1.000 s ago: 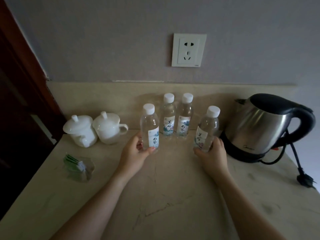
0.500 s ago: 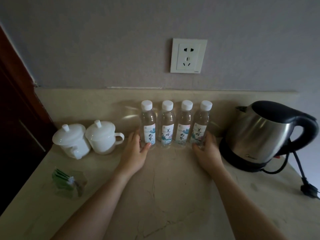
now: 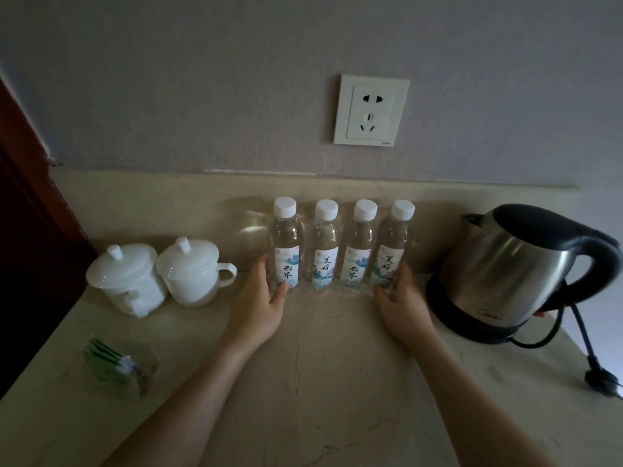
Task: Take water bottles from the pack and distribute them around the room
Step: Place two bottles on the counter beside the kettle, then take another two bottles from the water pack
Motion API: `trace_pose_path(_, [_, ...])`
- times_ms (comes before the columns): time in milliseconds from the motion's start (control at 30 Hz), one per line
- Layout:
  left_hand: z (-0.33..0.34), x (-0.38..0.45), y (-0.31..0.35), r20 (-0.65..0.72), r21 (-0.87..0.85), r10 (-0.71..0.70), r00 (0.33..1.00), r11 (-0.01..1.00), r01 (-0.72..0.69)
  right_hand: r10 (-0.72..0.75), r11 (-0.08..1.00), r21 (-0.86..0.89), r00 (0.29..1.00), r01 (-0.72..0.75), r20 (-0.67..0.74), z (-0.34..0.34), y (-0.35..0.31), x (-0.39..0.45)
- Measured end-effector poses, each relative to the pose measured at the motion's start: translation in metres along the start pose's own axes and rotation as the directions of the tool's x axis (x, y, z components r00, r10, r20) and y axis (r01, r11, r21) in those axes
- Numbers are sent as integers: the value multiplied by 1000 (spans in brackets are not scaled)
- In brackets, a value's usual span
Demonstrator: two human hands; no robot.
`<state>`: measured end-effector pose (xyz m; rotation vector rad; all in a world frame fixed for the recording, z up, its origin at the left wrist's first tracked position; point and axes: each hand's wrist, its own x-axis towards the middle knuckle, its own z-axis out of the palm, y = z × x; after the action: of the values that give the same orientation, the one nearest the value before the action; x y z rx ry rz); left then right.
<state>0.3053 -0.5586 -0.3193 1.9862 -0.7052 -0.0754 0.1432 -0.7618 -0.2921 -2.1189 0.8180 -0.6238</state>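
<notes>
Four water bottles stand upright in a row at the far side of the counter (image 3: 320, 382), close against the low backsplash; each one has a white cap and a printed label. The left hand (image 3: 259, 308) is curled around the lower part of the leftmost bottle (image 3: 286, 246), the thumb in front of the label and the other fingers behind it; the right hand (image 3: 401, 305) holds the base of the rightmost bottle (image 3: 392, 247) in the same manner, with fingers half closed around it. The two middle bottles (image 3: 322, 247) (image 3: 357, 247) stand between them, just beside each other, and no hand touches them; I cannot tell if the neighbouring bottles touch. To the left of the row are two white lidded cups (image 3: 128, 281) (image 3: 190, 271), side by side; nearer, at the left, lies a clear holder with green packets (image 3: 118, 364). To the right stands a steel kettle (image 3: 512, 267) on its black base; its cord runs to a plug (image 3: 601, 380) lying on the counter. A white wall socket (image 3: 371, 109) is on the wall above the bottles.
</notes>
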Motion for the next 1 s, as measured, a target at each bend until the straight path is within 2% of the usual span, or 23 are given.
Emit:
trace_pose_path(300, [3, 1, -1, -17, 40, 6, 1000, 999, -5, -1, 1000, 10, 1000, 1, 28, 0, 0, 2])
trace_pose_path(400, [1, -7, 9, -20, 45, -38, 999, 998, 39, 5, 999, 53, 999, -6, 35, -5, -6, -6])
trace_pose_path(533, [-2, -36, 32, -83, 116, -2, 997, 993, 12, 130, 983, 132, 992, -129, 3, -10, -18, -33])
trace_pose_path(567, [-4, -47, 39, -110, 95, 40, 993, 995, -30, 124, 983, 143, 992, -119, -22, -8, -23, -45])
trace_pose_path(700, [-27, -88, 89, -281, 13, 228, 932, 972, -234, -112, 965, 224, 985, 139, -131, 2, -62, -84])
trace_pose_path(800, [-66, -121, 133, -444, 86, 302, 844, 951, -296, -323, 886, 334, 945, 321, -52, 10, -112, -107])
trace_pose_path(900, [-121, -170, 153, -585, 222, 321, 745, 946, -234, -532, 751, 491, 845, 442, 53, 26, -169, -143])
trace_pose_path(1000, [-181, -236, 150, -685, 343, 301, 663, 937, -71, -668, 644, 629, 722, 436, 183, 50, -220, -196])
